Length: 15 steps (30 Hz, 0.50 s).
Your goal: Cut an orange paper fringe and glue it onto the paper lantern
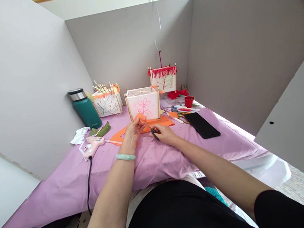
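Between the fingers of my left hand (133, 129) is a small piece of orange paper (141, 118), which looks cut into a fringe at its upper edge. My right hand (165, 133) is closed round the dark handles of a pair of scissors (154, 132), whose blades point up and left at the paper. More orange paper (163, 121) lies flat on the cloth under and behind my hands. Just beyond stands a white box lantern (143, 105) with wooden stick edges and a pink flower drawn on its front.
A pink glue gun (94, 146) with a black cord, leaves (103, 130) and a green bottle (86, 110) stand or lie at left. Another lantern (107, 104) holds sticks; a red-fringed lantern (164, 79) hangs behind. At right are a phone (202, 125), markers and a red cup (189, 101).
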Tool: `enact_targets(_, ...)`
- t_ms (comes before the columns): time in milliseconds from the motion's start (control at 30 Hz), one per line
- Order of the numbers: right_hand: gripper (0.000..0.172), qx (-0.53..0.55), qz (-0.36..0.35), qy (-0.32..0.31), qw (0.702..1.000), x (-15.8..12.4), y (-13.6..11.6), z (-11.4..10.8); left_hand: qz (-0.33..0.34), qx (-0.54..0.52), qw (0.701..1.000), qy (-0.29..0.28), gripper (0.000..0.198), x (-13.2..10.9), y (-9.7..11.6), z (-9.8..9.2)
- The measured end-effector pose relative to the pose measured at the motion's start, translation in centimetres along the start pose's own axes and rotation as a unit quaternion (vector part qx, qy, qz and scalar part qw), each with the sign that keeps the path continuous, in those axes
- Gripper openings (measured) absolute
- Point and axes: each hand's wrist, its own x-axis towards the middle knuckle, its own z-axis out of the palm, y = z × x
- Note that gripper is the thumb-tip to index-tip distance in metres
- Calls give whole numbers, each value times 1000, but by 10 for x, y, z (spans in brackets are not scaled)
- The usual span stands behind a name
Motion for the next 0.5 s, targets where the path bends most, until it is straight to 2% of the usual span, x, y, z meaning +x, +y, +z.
enact_targets(500, 36, 0, 8, 10, 1000, 0, 2, 1, -1, 15, 1000, -2, 8, 3, -2, -3)
